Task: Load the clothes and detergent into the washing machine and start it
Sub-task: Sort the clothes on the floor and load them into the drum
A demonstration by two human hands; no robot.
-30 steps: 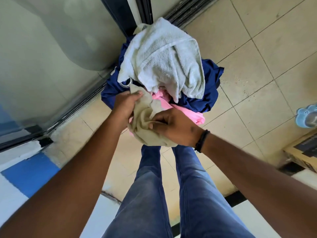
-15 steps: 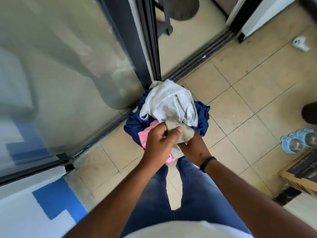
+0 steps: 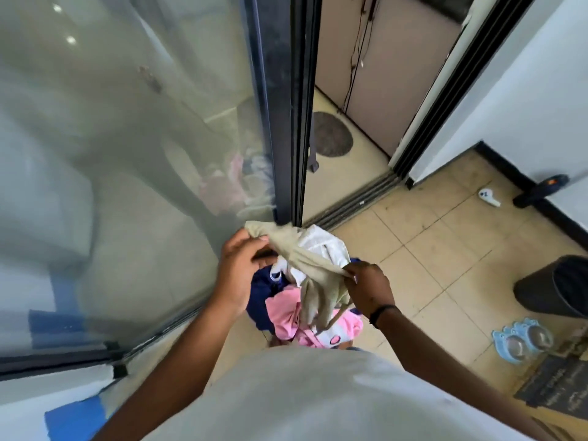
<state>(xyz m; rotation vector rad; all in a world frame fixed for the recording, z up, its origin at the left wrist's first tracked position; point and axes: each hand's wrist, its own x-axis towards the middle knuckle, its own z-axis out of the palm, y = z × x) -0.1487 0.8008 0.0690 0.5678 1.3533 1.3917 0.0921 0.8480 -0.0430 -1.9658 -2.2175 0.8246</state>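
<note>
Near the frame's centre, our right hand (image 3: 369,286) pinches one end of the beige cloth (image 3: 305,265) and our left hand (image 3: 237,275) grips the other, likely stretching it clear of the pile (image 3: 286,316) just below to carry it off. Its long axis runs from upper left down to lower right, slack hanging. Beyond, the glass door (image 3: 127,154) stands; we see no washer.

Beige cloth (image 3: 313,275) stretched, drooping — above pink-navy-white clothes pile (image 3: 286,316)
</note>
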